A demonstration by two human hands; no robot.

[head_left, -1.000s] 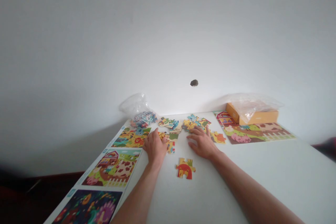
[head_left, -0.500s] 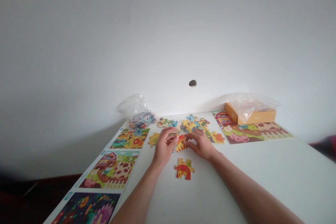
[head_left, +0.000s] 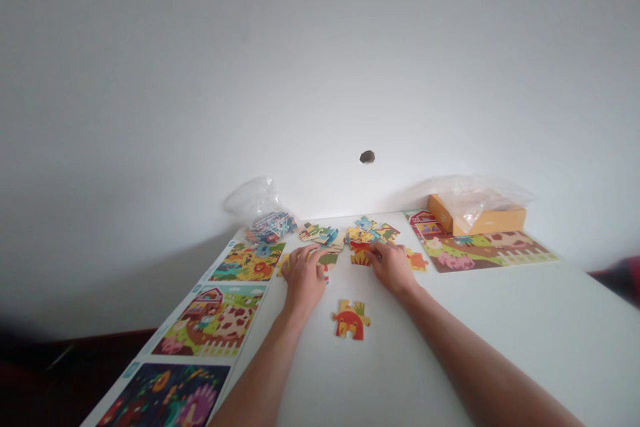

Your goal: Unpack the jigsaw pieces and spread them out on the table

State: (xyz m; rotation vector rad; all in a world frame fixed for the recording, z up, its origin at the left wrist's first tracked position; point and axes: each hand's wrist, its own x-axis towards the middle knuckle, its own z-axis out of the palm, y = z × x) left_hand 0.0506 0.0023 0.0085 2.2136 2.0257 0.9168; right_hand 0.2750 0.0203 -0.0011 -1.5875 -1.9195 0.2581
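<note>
On white table (head_left: 500,333), against bare wall: two hands at work among puzzle pieces. Right hand (head_left: 393,268) gripping red-and-yellow piece (head_left: 360,253) at fingertips, just near of far pile (head_left: 370,235). Left hand (head_left: 303,276) palm down, fingers loosely spread over pieces at centre left; whether pinching any, cannot tell. One joined red-and-yellow cluster (head_left: 351,320) lying apart, near of both hands, between forearms. Two loose piles at far edge, second one (head_left: 323,236) left of first. Three picture cards (head_left: 215,320) in row down left edge, one larger card (head_left: 485,250) far right. One bag of pieces (head_left: 265,217) far left. One orange box (head_left: 480,217) under clear plastic, far right, overlapping that card.
</note>
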